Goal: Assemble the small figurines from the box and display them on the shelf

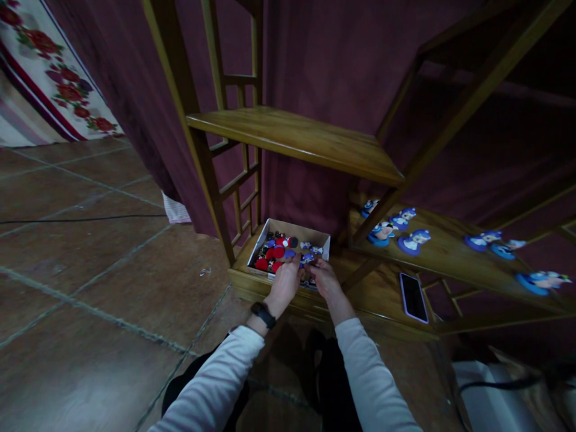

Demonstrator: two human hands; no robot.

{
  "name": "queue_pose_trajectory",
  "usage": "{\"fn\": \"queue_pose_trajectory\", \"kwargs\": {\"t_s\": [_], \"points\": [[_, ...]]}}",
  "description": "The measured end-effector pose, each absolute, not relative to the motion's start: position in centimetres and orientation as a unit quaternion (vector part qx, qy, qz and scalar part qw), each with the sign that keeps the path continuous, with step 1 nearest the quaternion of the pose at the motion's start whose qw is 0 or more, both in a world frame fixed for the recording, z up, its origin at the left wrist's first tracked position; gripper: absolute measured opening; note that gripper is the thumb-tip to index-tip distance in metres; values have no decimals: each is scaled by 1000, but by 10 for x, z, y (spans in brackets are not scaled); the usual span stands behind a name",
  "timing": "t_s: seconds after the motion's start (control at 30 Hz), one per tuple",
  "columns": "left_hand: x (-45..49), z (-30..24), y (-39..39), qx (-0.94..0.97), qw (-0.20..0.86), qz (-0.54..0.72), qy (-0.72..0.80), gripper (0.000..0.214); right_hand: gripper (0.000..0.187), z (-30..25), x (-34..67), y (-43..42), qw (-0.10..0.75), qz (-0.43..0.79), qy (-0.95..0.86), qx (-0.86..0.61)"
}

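A shallow cardboard box (297,225) of small figurines sits on the lowest wooden shelf. Red figurines (275,252) with round bases fill its left side, and purple-and-white figurines (311,246) lie on the right. Over the box's front edge, my left hand (287,282) and my right hand (326,281) come together, fingers pinched around a small purple figurine (306,258). Its lower part is hidden by my fingers. A dark watch (263,314) is on my left wrist.
Several blue and purple figurines (414,241) stand on the raised shelf (443,249) to the right. A phone (413,297) lies on the lower shelf. Above the box juts a wooden shelf (292,135). Behind hangs a purple curtain (315,66); a black cable (81,219) crosses the tiled floor.
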State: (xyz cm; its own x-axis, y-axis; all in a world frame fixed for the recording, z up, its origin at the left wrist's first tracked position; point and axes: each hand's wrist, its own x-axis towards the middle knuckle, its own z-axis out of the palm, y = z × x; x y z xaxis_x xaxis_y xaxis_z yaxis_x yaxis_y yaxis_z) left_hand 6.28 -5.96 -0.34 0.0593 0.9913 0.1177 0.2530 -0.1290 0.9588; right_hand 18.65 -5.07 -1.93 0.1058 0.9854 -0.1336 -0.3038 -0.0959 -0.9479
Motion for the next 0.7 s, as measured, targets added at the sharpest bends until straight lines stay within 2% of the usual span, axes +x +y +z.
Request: {"fn": "queue_pose_trajectory", "kwargs": {"t_s": [0.17,0.37,0.5,0.7], "points": [[63,-2,-64,638,360,406,546,44,31,-21,187,-50,573,576,-333,-479],[62,9,-70,801,102,198,555,46,30,-19,189,-51,583,595,-311,-457],[62,10,-73,831,28,187,523,50,28,-19,190,-53,588,601,-302,-449],[66,9,-80,847,3,210,487,50,31,-19,191,-61,607,595,-284,-444]]}}
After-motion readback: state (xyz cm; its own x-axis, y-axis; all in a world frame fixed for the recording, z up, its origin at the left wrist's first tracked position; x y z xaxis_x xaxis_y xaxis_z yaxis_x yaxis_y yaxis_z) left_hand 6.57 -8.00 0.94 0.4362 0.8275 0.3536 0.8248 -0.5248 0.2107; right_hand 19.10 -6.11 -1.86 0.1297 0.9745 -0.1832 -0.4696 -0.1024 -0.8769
